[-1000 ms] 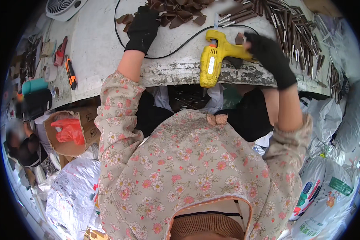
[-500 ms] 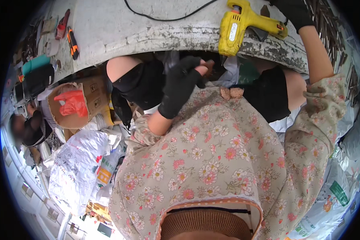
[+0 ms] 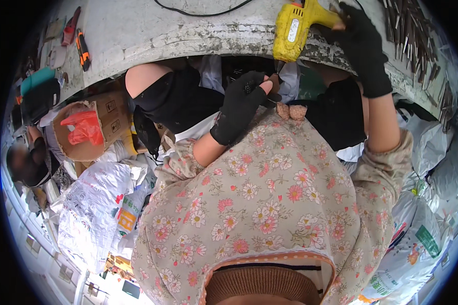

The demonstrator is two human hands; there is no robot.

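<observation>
My left hand (image 3: 241, 104), in a black glove with bare fingertips, is closed on a small brown piece (image 3: 274, 83) above my lap. A yellow glue gun (image 3: 293, 34) is at the bench edge, its nozzle pointing down close to that piece; I cannot tell whether they touch. Wrapped around the gun's handle is my right hand (image 3: 362, 53), also black-gloved; it hides the handle's end and the trigger. Two small pinkish-brown lumps (image 3: 290, 111) lie on my floral apron (image 3: 259, 203), just below the brown piece.
The worn white bench (image 3: 188, 35) carries a black cable (image 3: 203, 13), an orange-and-black cutter (image 3: 82, 50) and many thin dark sticks (image 3: 412, 46). A cardboard box (image 3: 104, 122) holding a red plastic bag (image 3: 82, 127) stands left. Plastic bags (image 3: 94, 213) lie around. Another person (image 3: 33, 162) sits far left.
My right hand has come down and left from the far right of the bench onto the glue gun's handle. The left hand has shifted slightly right with the brown piece.
</observation>
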